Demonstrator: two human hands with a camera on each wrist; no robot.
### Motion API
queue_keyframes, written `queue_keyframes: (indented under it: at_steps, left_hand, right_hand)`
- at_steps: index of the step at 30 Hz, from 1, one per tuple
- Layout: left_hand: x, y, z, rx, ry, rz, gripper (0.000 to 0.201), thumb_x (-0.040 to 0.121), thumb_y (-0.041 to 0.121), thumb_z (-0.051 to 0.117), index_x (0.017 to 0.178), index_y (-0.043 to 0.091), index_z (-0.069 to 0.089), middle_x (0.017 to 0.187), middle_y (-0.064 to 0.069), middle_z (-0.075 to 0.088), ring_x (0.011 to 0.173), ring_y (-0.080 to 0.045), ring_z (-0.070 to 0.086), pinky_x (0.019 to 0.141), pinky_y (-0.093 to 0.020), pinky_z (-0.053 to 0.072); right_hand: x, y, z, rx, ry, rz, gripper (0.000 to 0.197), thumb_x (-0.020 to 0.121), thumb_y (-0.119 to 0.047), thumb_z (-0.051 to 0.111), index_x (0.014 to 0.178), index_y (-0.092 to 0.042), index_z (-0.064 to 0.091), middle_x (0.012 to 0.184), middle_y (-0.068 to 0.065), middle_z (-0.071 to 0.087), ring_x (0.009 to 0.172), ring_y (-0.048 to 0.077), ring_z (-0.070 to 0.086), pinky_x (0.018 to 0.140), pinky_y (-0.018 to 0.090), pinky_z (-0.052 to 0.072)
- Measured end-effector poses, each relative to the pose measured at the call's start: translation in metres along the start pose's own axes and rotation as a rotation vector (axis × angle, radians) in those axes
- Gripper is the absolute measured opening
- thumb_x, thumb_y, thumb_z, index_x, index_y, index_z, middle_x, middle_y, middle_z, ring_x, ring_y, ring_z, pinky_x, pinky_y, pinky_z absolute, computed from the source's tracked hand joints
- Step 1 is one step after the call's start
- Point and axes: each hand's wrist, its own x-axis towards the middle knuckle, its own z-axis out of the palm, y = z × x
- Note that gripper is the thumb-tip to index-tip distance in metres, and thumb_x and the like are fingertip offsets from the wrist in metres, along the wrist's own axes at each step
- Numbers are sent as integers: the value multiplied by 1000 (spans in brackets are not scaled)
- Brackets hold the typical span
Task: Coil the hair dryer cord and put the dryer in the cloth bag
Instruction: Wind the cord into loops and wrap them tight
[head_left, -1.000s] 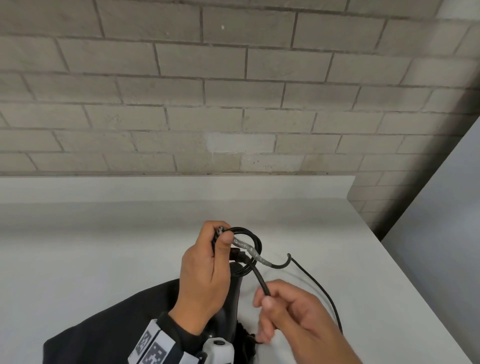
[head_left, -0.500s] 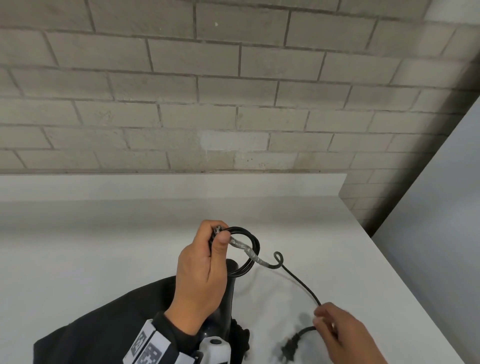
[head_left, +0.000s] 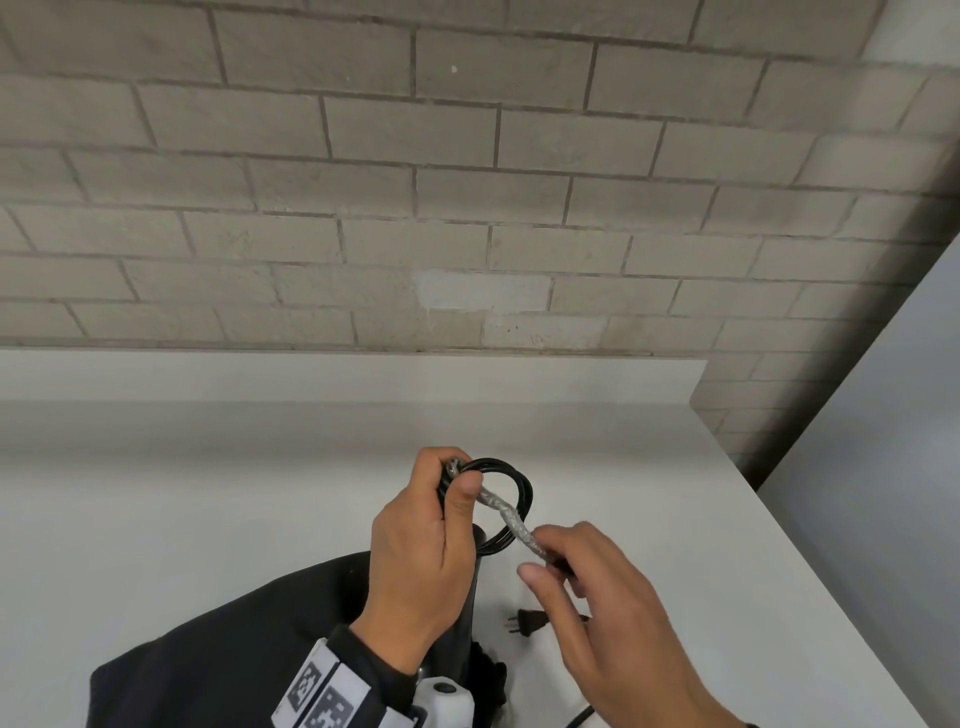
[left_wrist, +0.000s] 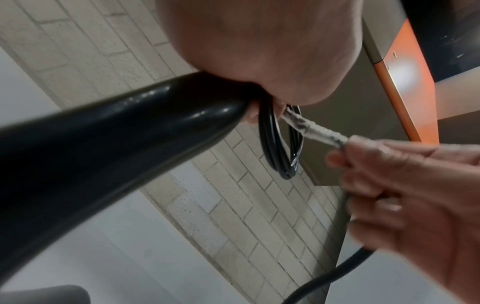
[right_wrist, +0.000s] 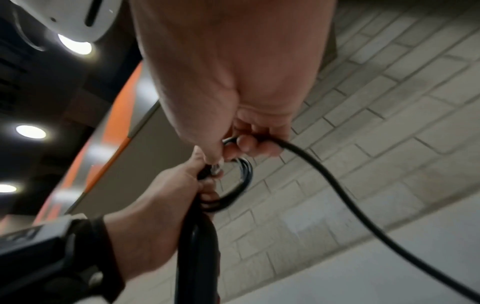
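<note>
My left hand (head_left: 431, 540) grips the black hair dryer's handle (left_wrist: 109, 148) together with small coiled loops of its black cord (head_left: 511, 480). A taped grey stretch of the cord (head_left: 511, 525) runs from my left thumb down to my right hand (head_left: 582, 577), which pinches the cord just below the tape. In the right wrist view the cord (right_wrist: 337, 185) trails loose from my right fingers. The plug (head_left: 527, 622) lies on the white table below my right hand. The dark cloth bag (head_left: 234, 654) lies under my left forearm; most of the dryer is hidden.
The white table (head_left: 208, 519) stands against a grey brick wall (head_left: 467, 182). Its right edge (head_left: 810, 571) drops off beside a pale panel. In the wrist views, an orange and grey panel (left_wrist: 405, 86) shows overhead.
My right hand had slid down the cord toward the plug; now it has come back up and pinches the cord just below the taped stretch. The left hand has kept its hold.
</note>
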Motion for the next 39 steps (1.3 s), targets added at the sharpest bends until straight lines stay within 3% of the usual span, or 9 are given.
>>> queue_keyframes:
  at_steps: [3,6,8,11,15,20,30,34,39]
  left_hand:
    - [2,-1,1,77,10,35,44,97,69,18,99,35,46,58,12,51,46,-7,43,47,-23,33]
    - [1,2,1,126,-14,102,44,100,63,17,100,31,47,59,13,48,49,-8,43,44,-31,41]
    - [-1,6,1,139,-35,160,44,102,59,16,99,29,48,59,18,41,50,-6,42,43,-28,41]
    - [-1,10,1,77,-74,210,48,101,60,14,97,27,50,63,23,42,54,0,42,45,-27,41]
    - [-3,14,0,25,-146,260,52,95,69,18,95,28,50,62,13,46,53,-3,44,46,-25,40]
    - [-5,15,-4,14,-166,299,39,91,71,38,86,32,44,58,23,26,52,3,30,49,-18,29]
    - [-4,9,-4,-53,-166,342,39,98,57,43,75,26,41,63,17,30,54,-5,32,47,-25,30]
    - [-4,6,-1,-79,-107,337,39,99,55,44,73,26,40,63,17,29,54,-4,31,45,-29,30]
    - [-8,5,1,-114,-33,312,42,100,55,42,73,23,46,59,9,39,52,-8,38,45,-31,35]
  right_hand:
    - [11,-12,-15,-99,75,-148,19,98,-30,48,103,-18,62,81,-9,50,67,7,47,59,18,41]
    - [25,-25,-36,-160,34,-191,25,98,-29,47,98,-15,67,77,-4,50,61,12,45,52,27,43]
    - [34,-31,-48,-155,-17,-193,25,99,-32,45,96,-18,66,75,-7,48,61,10,43,53,25,42]
    - [50,-33,-61,-73,-102,-146,24,99,-38,44,93,-25,63,75,-14,46,63,5,45,57,13,36]
    - [68,-32,-67,28,-162,-108,22,98,-34,50,85,-24,65,73,-13,55,71,5,54,64,9,38]
    - [79,-34,-63,207,-205,6,23,94,-37,52,80,-25,67,70,-12,63,66,9,58,61,22,46]
    - [73,-16,-32,501,-150,280,29,89,-43,57,67,-27,66,54,-11,45,54,8,41,58,28,39]
    - [69,-15,-24,614,-68,328,17,86,-36,65,75,-24,70,56,-9,55,57,6,50,61,22,43]
    - [52,-14,-7,625,67,316,17,89,-35,63,80,-21,69,76,5,69,64,26,60,62,39,49]
